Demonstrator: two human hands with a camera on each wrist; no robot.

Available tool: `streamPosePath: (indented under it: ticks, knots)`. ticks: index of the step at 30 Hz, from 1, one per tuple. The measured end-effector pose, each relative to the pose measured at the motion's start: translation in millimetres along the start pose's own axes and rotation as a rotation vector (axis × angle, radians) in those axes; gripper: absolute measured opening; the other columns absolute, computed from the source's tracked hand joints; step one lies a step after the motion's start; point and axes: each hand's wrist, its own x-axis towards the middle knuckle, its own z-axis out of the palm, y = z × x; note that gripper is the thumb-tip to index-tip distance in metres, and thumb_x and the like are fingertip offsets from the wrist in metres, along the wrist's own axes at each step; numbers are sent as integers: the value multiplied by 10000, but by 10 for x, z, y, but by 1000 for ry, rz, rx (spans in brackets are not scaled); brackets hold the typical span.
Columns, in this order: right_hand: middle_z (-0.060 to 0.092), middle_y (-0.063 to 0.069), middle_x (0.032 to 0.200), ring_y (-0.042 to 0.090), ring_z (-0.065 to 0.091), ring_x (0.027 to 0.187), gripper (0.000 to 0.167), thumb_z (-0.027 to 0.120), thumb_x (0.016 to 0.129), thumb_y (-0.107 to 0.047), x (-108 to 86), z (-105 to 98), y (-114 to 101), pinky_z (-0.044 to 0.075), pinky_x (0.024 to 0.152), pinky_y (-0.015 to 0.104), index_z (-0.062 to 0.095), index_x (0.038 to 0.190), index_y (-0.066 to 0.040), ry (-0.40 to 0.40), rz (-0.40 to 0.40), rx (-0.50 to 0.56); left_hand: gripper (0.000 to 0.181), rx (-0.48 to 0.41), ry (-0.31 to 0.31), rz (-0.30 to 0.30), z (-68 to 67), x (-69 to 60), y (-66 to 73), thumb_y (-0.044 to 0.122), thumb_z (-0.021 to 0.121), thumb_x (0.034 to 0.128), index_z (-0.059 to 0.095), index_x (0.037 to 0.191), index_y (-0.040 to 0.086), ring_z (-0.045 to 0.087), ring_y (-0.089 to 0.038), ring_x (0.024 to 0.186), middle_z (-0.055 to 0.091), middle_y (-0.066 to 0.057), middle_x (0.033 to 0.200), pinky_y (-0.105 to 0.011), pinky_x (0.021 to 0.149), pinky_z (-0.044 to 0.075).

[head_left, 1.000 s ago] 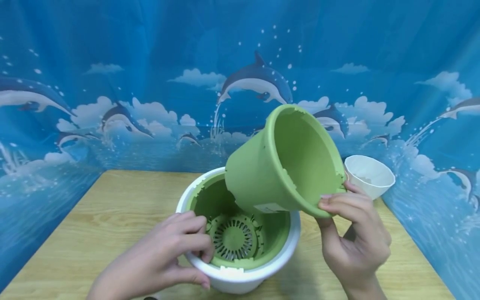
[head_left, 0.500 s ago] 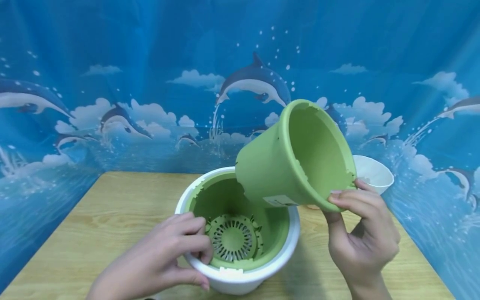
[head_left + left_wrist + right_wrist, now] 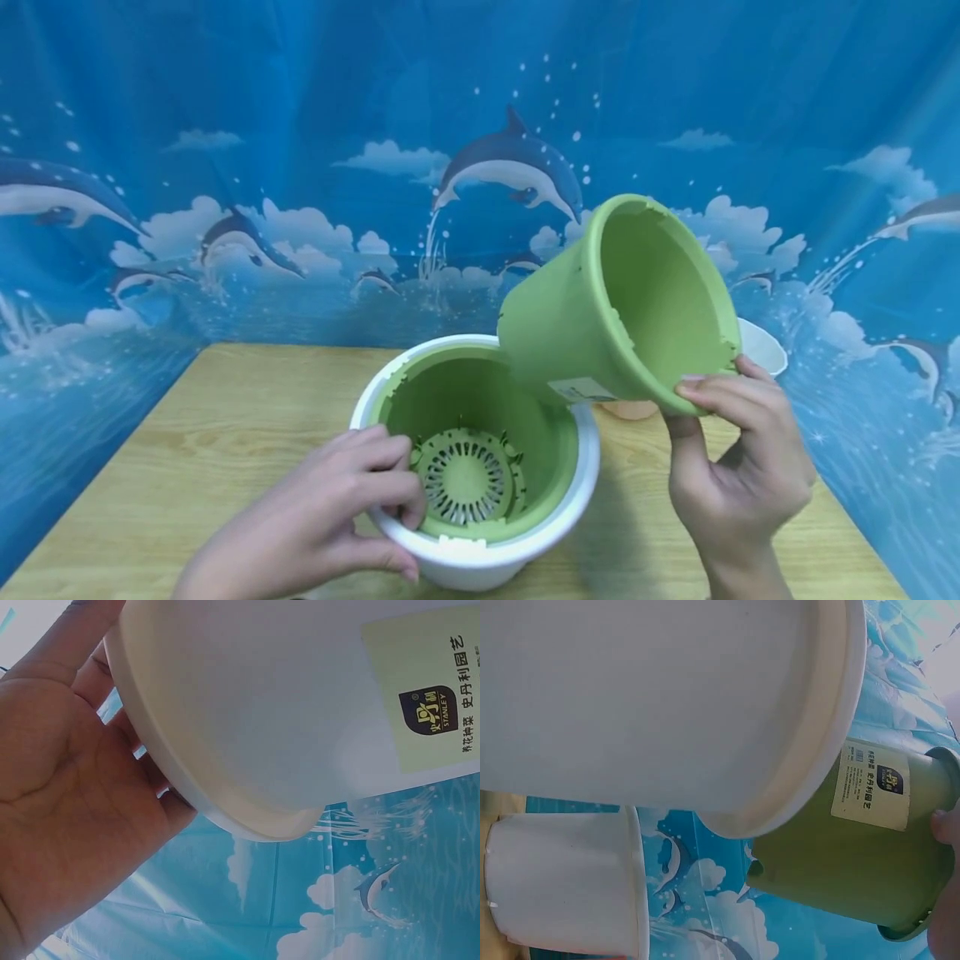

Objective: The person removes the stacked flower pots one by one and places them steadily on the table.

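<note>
The head camera looks forward and down over the pale wooden table (image 3: 247,417), facing the blue dolphin-printed curtain (image 3: 300,125) and seeing into the white round plastic pot with a green inside (image 3: 588,467). The left wrist camera views that white pot's outer wall side-on and very near, its picture turned so the rim lies leftward; the left hand (image 3: 67,780) fills one edge. The right wrist view is turned the opposite way, rims rightward, with white wall close in front and the tilted green plastic pot (image 3: 847,862) behind it. Head and right wrist views share both pots; all three take in the curtain.
</note>
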Motion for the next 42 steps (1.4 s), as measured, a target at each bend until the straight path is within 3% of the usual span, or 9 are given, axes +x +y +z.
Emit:
streamPosePath:
  ticks: [7, 14, 22, 25, 31, 35, 42]
  knots:
    - [653, 177, 728, 89, 652, 801, 281, 837, 774, -110, 53, -47, 17, 467, 1031, 469, 650, 723, 93, 8, 9, -126, 259, 7, 10, 5, 4, -2, 4, 595, 703, 753, 569, 867, 404, 392, 24, 848, 413, 234, 880, -229, 764, 346]
    - [663, 173, 722, 99, 627, 762, 164, 787, 740, -39, 100, -75, 46, 458, 1019, 484, 677, 712, 79, 1, 2, -226, 258, 16, 12, 10, 12, -9, 1, 595, 703, 757, 570, 867, 403, 396, 24, 850, 416, 235, 883, -228, 766, 345]
    - [644, 205, 713, 293, 559, 694, 60, 728, 729, 3, 170, -88, 120, 430, 1007, 520, 689, 716, 46, 4, -60, -345, 265, 15, 26, 25, 8, -2, -8, 590, 708, 749, 570, 872, 401, 393, 30, 848, 416, 238, 879, -231, 764, 338]
    - [641, 218, 720, 309, 559, 702, 21, 704, 717, 29, 188, -104, 148, 409, 1024, 532, 696, 726, 46, 1, -68, -384, 262, 9, 16, 17, 7, 1, -4, 589, 707, 753, 569, 878, 405, 392, 30, 846, 414, 239, 880, -229, 758, 340]
    - [643, 256, 763, 303, 571, 775, 80, 670, 743, -2, 206, -162, 211, 341, 1067, 496, 700, 776, 64, -49, -40, -456, 255, 1, 10, 13, 9, 10, -5, 583, 709, 756, 574, 886, 409, 396, 31, 849, 416, 242, 883, -228, 757, 349]
    - [655, 270, 790, 371, 546, 805, 117, 661, 769, -27, 223, -212, 253, 302, 1077, 462, 711, 808, 71, -107, -10, -506, 256, 6, 14, 16, 10, 8, -16, 583, 709, 757, 573, 885, 408, 399, 31, 851, 415, 242, 885, -230, 758, 349]
    - [654, 283, 823, 460, 538, 811, 163, 628, 787, -36, 254, -302, 291, 246, 990, 351, 708, 834, 98, -176, -2, -582, 262, 7, 16, 29, 14, 6, -24, 580, 711, 760, 573, 891, 399, 401, 27, 856, 419, 237, 888, -232, 752, 349]
